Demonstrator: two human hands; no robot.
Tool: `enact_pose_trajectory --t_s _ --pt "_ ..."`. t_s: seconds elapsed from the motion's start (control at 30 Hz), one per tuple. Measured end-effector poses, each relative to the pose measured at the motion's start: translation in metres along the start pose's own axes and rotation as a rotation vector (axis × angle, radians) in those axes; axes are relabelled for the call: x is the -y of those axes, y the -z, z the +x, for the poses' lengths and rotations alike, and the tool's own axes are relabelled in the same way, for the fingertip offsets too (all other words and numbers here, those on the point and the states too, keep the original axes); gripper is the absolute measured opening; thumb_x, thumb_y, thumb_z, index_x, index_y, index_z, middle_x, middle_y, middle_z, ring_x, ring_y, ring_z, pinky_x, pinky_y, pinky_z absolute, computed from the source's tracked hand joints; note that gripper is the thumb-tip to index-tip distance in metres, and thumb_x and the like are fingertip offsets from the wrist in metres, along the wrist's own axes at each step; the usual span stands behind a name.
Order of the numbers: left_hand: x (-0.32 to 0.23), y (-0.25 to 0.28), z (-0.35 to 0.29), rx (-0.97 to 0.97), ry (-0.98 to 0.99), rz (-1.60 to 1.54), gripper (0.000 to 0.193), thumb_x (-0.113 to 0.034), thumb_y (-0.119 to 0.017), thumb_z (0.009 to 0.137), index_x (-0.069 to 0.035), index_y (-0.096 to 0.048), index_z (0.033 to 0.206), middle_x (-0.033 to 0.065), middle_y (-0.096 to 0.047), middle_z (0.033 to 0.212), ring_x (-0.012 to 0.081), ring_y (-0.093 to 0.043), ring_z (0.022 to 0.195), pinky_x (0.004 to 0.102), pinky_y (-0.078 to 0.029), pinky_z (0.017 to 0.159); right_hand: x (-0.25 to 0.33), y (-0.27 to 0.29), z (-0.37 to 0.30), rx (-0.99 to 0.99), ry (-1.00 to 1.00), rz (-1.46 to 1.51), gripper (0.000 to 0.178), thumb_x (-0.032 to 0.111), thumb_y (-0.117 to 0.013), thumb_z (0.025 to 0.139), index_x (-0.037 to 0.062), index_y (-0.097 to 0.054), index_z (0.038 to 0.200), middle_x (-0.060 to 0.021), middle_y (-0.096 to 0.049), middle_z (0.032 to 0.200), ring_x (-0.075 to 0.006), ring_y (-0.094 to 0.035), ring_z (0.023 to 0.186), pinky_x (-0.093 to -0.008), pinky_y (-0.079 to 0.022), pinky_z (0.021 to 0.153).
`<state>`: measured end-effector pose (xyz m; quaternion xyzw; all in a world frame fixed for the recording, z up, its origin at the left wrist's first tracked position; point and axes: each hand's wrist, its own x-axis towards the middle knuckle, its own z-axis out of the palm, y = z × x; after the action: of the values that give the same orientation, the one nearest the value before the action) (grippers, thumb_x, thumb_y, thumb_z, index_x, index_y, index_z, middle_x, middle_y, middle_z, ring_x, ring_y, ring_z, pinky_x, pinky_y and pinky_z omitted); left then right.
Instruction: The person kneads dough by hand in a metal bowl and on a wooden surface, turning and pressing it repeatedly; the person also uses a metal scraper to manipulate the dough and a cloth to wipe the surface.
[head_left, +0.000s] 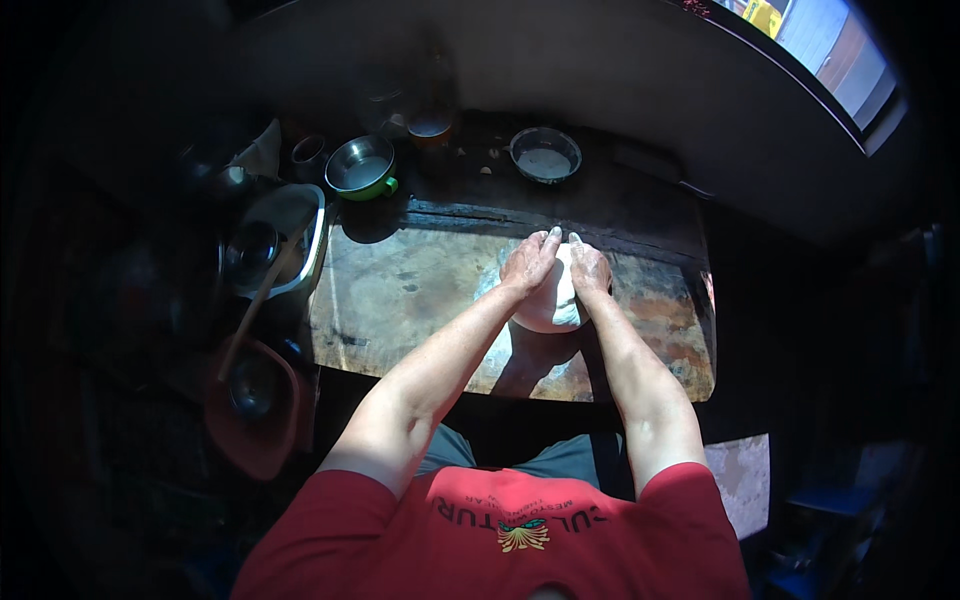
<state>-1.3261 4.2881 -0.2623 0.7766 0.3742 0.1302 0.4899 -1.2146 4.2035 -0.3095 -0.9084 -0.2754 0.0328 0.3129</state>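
1. I'm holding a rounded white dough (552, 304); it's sitting right of centre on the wooden tabletop (400, 285).
2. My left hand (530, 262) is gripping its far left side, fingers curling over.
3. My right hand (590, 270) is gripping the far right side the same way.
4. Both thumbs are pointing away from me, tips close together but apart; most other fingertips are hiding, so I can't tell how hard I'm squeezing.
5. Whitish smears (488, 284) are showing on the wood, just left of the dough.
6. A green-sided metal cup (368, 190) is standing beyond the tabletop's far left part.
7. A small round bowl (574, 160) is standing beyond my hands, pale inside; can't tell contents.
8. Off to my left, a white-rimmed basin (319, 235) is sitting near the tabletop's edge.
9. A long wooden stick (258, 303) is slanting between that basin and a reddish bowl (248, 458) nearer me.
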Motion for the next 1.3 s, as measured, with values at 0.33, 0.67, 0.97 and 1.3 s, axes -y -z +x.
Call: enact_pose_trajectory --t_s 0.33,0.67,0.97,1.3 --pt "0.054 0.025 -0.159 -0.307 -0.295 -0.166 0.040 -0.035 -0.045 0.091 -0.003 -0.054 0.114 0.0200 -0.055 0.110 0.0377 -0.051 0.104 0.0406 -0.040 0.091 0.087 0.048 -0.144 -0.034 0.369 0.149 0.042 0.048 -0.057 0.082 0.0066 -0.063 0.084 -0.0097 -0.063 0.083 -0.0279 -0.059 0.080 -0.0373 -0.044 0.072" --pt "0.033 -0.005 -0.115 -0.241 -0.354 0.237 0.055 -0.041 -0.058 0.080 -0.011 -0.051 0.125 0.0198 -0.042 0.130 0.0367 -0.042 0.117 0.0454 -0.034 0.099 -0.013 -0.003 -0.113 -0.122 0.201 0.193 0.034 0.032 -0.046 0.089 0.0040 -0.058 0.105 -0.0157 -0.059 0.100 -0.0324 -0.053 0.097 -0.0401 -0.041 0.086" --pt "0.104 0.323 0.072 -0.922 0.115 -0.753 0.074 -0.025 -0.056 0.089 -0.002 -0.008 0.141 0.0232 -0.036 0.134 0.0288 -0.055 0.108 0.0342 -0.056 0.066 -0.023 -0.009 -0.098 -0.129 0.084 0.421 0.040 0.036 -0.046 0.093 -0.0012 -0.060 0.098 -0.0169 -0.062 0.090 -0.0324 -0.058 0.084 -0.0379 -0.044 0.077" --pt "0.159 0.487 0.105 -0.911 0.187 -0.977 0.016 -0.018 -0.054 0.090 -0.004 -0.053 0.099 0.0097 -0.058 0.082 0.0228 -0.061 0.074 0.0430 -0.054 0.073 -0.030 -0.014 -0.090 -0.105 0.013 0.405 0.043 0.040 -0.045 0.093 0.0006 -0.061 0.098 -0.0155 -0.063 0.087 -0.0299 -0.060 0.081 -0.0366 -0.045 0.074"
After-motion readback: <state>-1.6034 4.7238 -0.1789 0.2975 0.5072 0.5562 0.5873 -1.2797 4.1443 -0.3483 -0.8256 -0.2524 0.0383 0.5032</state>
